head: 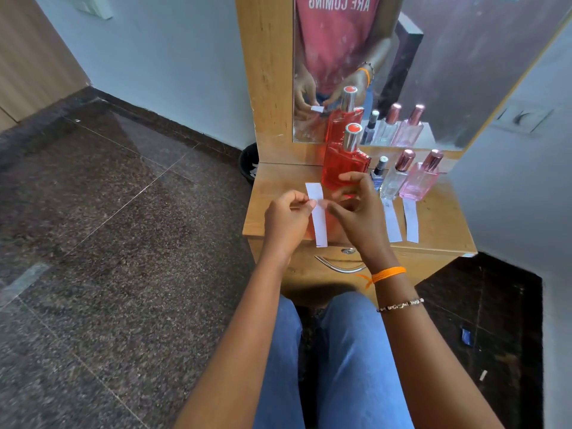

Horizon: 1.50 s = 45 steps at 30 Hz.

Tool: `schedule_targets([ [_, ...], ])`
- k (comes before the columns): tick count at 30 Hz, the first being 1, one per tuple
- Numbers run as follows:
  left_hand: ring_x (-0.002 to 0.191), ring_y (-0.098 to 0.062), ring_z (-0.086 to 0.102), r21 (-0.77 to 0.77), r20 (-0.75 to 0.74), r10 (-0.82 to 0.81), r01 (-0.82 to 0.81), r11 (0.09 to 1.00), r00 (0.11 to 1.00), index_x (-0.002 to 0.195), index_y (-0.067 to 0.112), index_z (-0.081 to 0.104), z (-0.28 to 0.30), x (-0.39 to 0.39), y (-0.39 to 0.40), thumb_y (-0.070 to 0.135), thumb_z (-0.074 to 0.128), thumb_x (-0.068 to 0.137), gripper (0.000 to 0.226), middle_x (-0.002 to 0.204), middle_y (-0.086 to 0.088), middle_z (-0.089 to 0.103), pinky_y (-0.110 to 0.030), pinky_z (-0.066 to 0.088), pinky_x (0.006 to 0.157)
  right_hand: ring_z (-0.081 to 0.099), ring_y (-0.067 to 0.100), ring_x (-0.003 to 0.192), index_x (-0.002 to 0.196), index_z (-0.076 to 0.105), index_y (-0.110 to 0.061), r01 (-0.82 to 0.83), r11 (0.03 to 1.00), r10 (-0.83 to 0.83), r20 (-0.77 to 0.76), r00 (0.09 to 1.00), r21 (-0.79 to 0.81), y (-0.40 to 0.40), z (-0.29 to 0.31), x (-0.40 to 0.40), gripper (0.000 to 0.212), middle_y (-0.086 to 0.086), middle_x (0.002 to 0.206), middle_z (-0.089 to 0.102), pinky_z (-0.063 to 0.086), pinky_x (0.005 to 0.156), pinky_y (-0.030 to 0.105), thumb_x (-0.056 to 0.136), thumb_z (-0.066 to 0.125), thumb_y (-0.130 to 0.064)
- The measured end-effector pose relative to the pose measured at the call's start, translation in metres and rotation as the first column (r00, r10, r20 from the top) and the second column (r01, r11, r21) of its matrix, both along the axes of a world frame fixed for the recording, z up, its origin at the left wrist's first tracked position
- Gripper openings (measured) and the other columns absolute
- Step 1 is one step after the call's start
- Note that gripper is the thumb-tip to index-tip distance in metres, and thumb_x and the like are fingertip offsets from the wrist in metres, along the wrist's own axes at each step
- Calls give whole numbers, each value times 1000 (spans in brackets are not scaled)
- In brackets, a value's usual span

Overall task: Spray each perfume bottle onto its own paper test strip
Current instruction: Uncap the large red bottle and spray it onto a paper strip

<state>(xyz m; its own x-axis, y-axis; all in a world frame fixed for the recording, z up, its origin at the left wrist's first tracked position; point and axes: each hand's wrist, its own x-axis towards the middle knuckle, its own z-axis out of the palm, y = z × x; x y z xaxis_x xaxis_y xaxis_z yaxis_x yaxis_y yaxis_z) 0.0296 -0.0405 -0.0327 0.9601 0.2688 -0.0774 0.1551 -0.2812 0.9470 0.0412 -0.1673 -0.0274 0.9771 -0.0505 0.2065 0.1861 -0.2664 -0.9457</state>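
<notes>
Between the two sets of fingertips, a white paper test strip (317,215), pinched near its upper third and held just above the wooden tabletop (278,199). Left hand (286,222) closed, thumb and forefinger nipping the strip's left edge. Right hand (359,212) curled, fingertips meeting the strip's right edge; whether truly gripping or only touching, impossible to tell. Long axis of the strip running away from the body toward the mirror (433,72), far end tilted slightly leftward, near end hanging out past the table's front edge.

Just beyond the right fingers, touching or nearly so, the red perfume bottle (343,165), upright, silver cap still on. Further right of those fingers, well apart from them, a small dark-blue bottle (379,174), a clear bottle (396,181) and a pink bottle (419,181), all upright in a row. Below the last two, a second strip (392,224) and a third strip (411,224) flat on the wood, each lengthwise beneath its bottle.

Likely trouble from here: knuckles of the right hand knocking the tall red bottle when withdrawing, given such closeness; the strip creasing under a two-sided pinch; or the strip laid down askew, drifting toward a neighbouring strip and muddling which scent belongs where. Also a risk of sliding off the front edge if set down with so much overhang.
</notes>
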Motion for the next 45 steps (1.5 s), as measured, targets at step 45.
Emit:
schedule_targets([
  [45,105,-20,52,489,89,-42,-7,872,995,95,18,70,-14,17,2,10,69,81,16,113,0,53,-29,44,86,47,9,71,107,63,-27,173,872,-138,110,984,-458,-30,31,-14,33,-9,106,69,29,60,24,77,76,-21],
])
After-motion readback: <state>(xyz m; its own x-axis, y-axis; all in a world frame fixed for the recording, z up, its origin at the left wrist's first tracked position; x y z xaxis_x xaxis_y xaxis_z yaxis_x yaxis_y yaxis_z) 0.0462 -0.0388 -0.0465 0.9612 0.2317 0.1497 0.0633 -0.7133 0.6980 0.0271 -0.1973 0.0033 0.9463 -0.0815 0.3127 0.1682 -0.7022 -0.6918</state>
